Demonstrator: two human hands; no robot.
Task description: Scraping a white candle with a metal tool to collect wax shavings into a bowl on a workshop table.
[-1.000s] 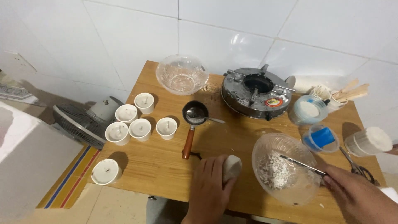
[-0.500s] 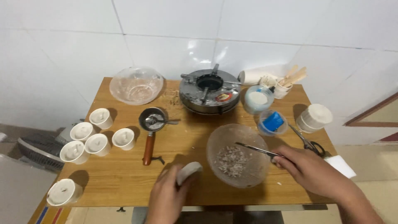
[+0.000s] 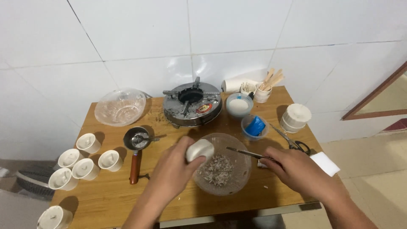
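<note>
Left hand (image 3: 171,171) holds a rounded white waxy block (image 3: 199,150), grip wrapped round its lower end, poised over the near rim of the clear glass bowl of pale shavings (image 3: 220,169), presumably so that whatever comes off it drops inside. Right hand (image 3: 296,169) pinches the handle of a thin metal knife (image 3: 243,152), grip narrow and closed on it, blade laid across the bowl's right rim and pointing toward the block. Bowl sits near the front edge of the wooden bench (image 3: 106,195), between both hands. Behind it: round metal gas burner (image 3: 193,104), small blue-filled cup (image 3: 255,126), white-filled container (image 3: 239,105), cup of wooden sticks (image 3: 266,90). Left: empty large glass bowl (image 3: 120,106), small dark pan with wooden handle (image 3: 135,146), cluster of small white cups (image 3: 82,159). Scissors (image 3: 292,142) and a white pad (image 3: 325,163) lie just beside the right hand. Nothing stands between block and bowl.
</note>
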